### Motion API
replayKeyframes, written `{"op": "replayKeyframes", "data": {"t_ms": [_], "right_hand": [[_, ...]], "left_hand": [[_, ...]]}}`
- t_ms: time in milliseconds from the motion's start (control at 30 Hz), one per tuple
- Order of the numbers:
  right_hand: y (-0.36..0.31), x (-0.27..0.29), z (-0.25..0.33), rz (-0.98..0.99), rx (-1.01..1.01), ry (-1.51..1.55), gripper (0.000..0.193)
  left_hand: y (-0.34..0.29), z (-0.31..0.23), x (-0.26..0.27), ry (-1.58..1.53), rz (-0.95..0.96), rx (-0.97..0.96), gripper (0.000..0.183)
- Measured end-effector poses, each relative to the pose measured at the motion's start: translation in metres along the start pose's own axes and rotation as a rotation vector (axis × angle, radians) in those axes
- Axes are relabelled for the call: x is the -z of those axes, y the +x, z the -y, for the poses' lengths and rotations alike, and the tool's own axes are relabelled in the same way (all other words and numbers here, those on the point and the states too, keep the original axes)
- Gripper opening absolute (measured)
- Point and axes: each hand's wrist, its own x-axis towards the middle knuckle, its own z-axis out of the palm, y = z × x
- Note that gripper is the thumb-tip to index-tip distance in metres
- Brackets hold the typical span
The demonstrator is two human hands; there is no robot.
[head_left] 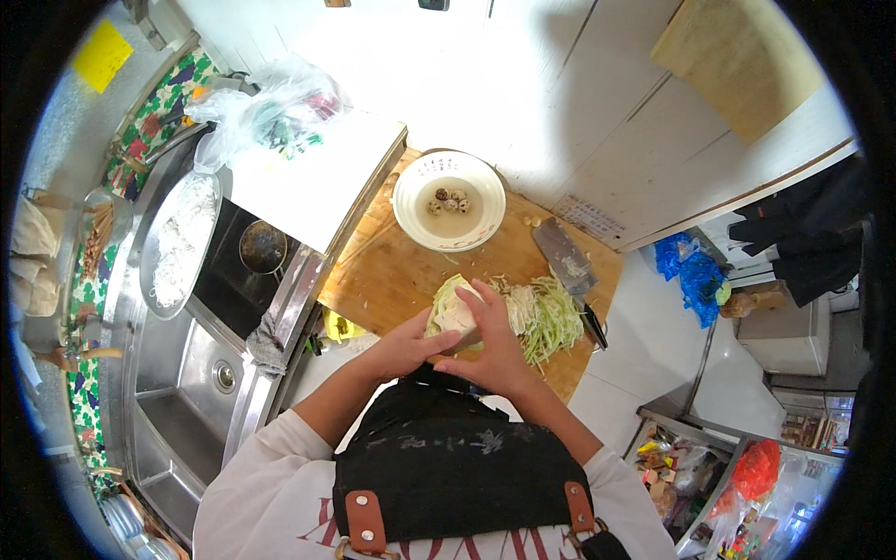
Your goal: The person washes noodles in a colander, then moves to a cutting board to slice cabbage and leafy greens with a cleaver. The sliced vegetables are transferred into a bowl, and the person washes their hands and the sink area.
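Note:
A pale green piece of cabbage [448,303] is held between my two hands over the near part of a wooden cutting board [364,271]. My left hand [418,341] closes on its left and lower side. Around its right side wrap the fingers of my right hand [490,343]. Just right of my hands lies a heap of shredded cabbage [543,317]. A cleaver [565,257] rests on the board beyond the shreds, its dark handle pointing toward me at the right edge. At the back of the board stands a white bowl [411,201] with several speckled quail eggs [450,201] in liquid.
To the left is a steel sink [187,425], with an oval tray of white noodles [182,247] and a small dark pan [263,247] behind it. Plastic bags [271,112] lie on a white surface. Blue bags [691,275] and a drawer of packages [677,467] are at the right.

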Motion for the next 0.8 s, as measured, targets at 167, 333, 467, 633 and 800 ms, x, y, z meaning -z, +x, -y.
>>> {"op": "replayKeyframes", "data": {"t_ms": [167, 333, 467, 633, 800], "right_hand": [[-0.001, 0.009, -0.014, -0.057, 0.019, 0.040, 0.079], [-0.002, 0.011, -0.031, -0.108, 0.029, 0.160, 0.063], [-0.007, 0.020, -0.043, -0.135, -0.230, 0.634, 0.047], [-0.010, 0.012, -0.056, -0.256, -0.426, 1.080, 0.038], [-0.011, 0.018, -0.070, -0.509, -0.546, 1.430, 0.043]], "left_hand": [[0.003, -0.009, -0.005, 0.095, 0.072, -0.052, 0.049], [0.008, -0.004, -0.003, 0.039, 0.038, -0.017, 0.046], [0.003, -0.001, 0.007, -0.122, -0.001, 0.127, 0.049], [0.004, 0.002, 0.037, -0.309, -0.032, 0.266, 0.062], [0.000, 0.004, 0.060, -0.448, 0.108, 0.219, 0.064]]}}
